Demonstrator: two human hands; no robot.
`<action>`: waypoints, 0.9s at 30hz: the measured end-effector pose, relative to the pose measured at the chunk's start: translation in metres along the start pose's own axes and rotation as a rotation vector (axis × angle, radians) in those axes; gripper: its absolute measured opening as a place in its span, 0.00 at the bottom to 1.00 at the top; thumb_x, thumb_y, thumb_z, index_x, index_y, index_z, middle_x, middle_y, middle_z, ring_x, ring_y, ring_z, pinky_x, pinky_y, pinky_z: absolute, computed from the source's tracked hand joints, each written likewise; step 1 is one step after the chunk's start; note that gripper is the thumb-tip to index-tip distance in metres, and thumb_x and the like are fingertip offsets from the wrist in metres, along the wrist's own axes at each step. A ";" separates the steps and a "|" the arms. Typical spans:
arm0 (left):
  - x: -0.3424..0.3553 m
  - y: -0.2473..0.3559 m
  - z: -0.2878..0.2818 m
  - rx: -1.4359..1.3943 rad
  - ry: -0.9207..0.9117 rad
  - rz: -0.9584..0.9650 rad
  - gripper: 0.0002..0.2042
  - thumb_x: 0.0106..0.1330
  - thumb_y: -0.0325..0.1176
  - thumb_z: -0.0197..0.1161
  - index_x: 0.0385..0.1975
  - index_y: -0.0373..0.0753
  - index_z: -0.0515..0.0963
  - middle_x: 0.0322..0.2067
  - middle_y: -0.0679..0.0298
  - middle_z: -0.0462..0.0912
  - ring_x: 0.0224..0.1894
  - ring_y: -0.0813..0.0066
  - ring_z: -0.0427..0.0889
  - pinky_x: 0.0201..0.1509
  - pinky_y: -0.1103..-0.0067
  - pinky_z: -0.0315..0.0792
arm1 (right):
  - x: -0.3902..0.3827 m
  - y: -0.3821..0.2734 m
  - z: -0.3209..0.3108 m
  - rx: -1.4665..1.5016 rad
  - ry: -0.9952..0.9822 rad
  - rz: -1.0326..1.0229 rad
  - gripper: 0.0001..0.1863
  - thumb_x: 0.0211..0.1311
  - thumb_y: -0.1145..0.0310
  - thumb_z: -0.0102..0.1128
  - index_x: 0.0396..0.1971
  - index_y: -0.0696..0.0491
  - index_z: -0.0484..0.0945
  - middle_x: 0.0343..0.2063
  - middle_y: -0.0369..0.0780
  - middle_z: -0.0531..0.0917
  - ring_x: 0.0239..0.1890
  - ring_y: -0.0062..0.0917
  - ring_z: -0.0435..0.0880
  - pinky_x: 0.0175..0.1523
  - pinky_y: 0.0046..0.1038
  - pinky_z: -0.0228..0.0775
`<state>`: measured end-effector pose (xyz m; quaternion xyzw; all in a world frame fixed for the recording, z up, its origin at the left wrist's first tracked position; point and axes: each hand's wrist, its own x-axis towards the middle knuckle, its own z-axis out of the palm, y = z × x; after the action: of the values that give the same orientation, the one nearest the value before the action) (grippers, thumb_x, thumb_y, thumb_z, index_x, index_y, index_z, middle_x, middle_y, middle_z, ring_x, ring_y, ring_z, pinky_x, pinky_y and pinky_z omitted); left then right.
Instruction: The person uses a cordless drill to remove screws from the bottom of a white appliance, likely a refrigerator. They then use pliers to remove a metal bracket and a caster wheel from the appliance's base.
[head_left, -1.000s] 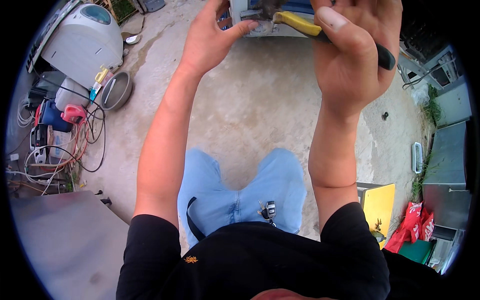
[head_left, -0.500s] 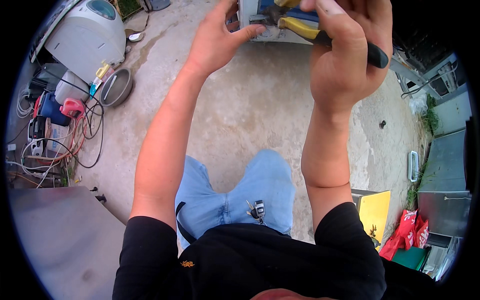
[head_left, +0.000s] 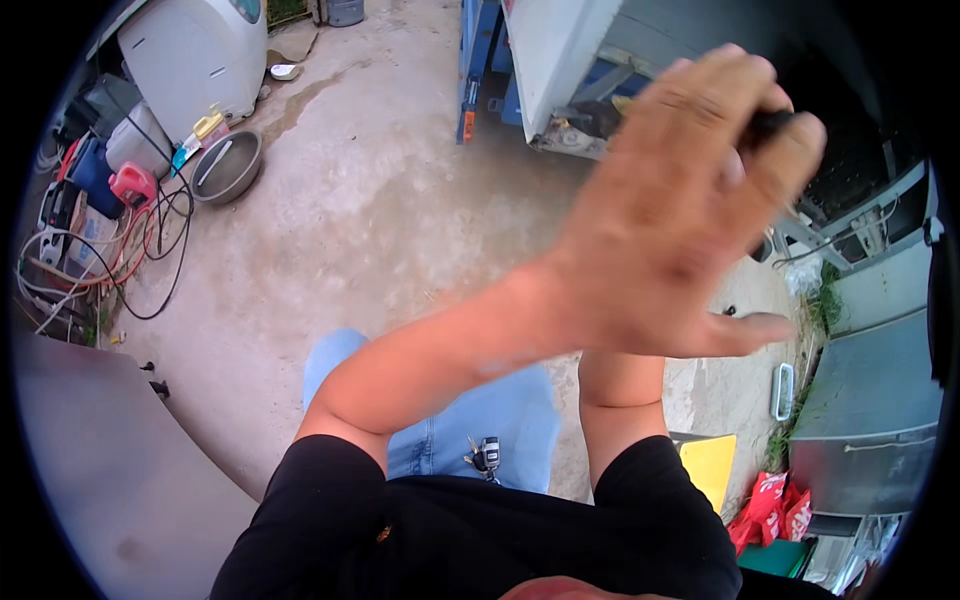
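My left hand [head_left: 690, 200] reaches across to the right and lies over my right hand. Its fingers bend around the black handle end of the pliers [head_left: 772, 124], while the thumb sticks out away from them. Behind it, only a sliver of my right hand [head_left: 733, 166] shows, still at the pliers; its fingers are mostly hidden. The right forearm [head_left: 622, 380] rises from below. A little yellow of the pliers' grip shows beside the lower corner of a white panel [head_left: 560, 60] with metal fittings; the jaws are covered.
Blue metal framing [head_left: 480, 50] stands beside the panel. At left are a grey basin [head_left: 228, 170], containers, hoses and cables. A flat metal surface [head_left: 110, 450] lies near left. A yellow board [head_left: 708, 470] and red bags [head_left: 770, 510] lie at right. Keys [head_left: 485, 455] rest on my lap.
My left hand has left the fitting's left side and swung right over my right hand and the pliers' handles. The view has shifted, showing more of the white panel.
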<state>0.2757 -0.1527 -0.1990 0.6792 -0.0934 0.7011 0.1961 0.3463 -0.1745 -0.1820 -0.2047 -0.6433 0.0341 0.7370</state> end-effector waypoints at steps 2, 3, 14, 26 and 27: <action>0.017 0.011 0.027 0.093 0.003 -0.011 0.34 0.57 0.38 0.69 0.62 0.27 0.69 0.58 0.41 0.72 0.65 0.40 0.69 0.71 0.49 0.62 | -0.004 0.000 0.002 -0.037 0.017 0.019 0.44 0.54 0.60 0.61 0.70 0.63 0.60 0.51 0.43 0.76 0.58 0.32 0.74 0.71 0.35 0.58; 0.021 0.011 0.026 0.128 -0.003 -0.026 0.31 0.58 0.35 0.67 0.62 0.27 0.70 0.58 0.40 0.72 0.65 0.40 0.69 0.71 0.49 0.62 | -0.006 0.002 0.006 -0.036 0.019 0.024 0.44 0.55 0.60 0.61 0.70 0.63 0.60 0.51 0.43 0.76 0.58 0.31 0.74 0.71 0.35 0.58; 0.021 0.007 0.025 0.148 0.055 -0.126 0.19 0.55 0.28 0.61 0.46 0.26 0.78 0.48 0.45 0.75 0.54 0.48 0.72 0.66 0.52 0.61 | -0.041 0.011 0.019 -0.142 0.049 0.104 0.43 0.56 0.62 0.60 0.70 0.63 0.59 0.53 0.45 0.76 0.59 0.31 0.74 0.71 0.35 0.60; 0.010 0.008 0.002 -0.024 -0.025 0.002 0.16 0.56 0.33 0.60 0.41 0.28 0.81 0.42 0.51 0.77 0.47 0.54 0.72 0.57 0.50 0.58 | -0.066 0.031 0.023 -0.223 0.097 0.125 0.41 0.57 0.65 0.60 0.71 0.63 0.59 0.55 0.47 0.76 0.59 0.31 0.74 0.70 0.34 0.61; 0.007 0.009 0.002 -0.031 -0.016 0.014 0.16 0.56 0.33 0.60 0.40 0.29 0.82 0.42 0.53 0.77 0.48 0.55 0.72 0.57 0.49 0.59 | -0.068 0.031 0.023 -0.229 0.105 0.121 0.41 0.57 0.65 0.60 0.71 0.63 0.59 0.55 0.47 0.76 0.59 0.31 0.74 0.70 0.34 0.61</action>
<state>0.2743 -0.1608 -0.1905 0.6811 -0.1109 0.6953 0.2008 0.3193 -0.1616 -0.2538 -0.3273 -0.5900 -0.0057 0.7380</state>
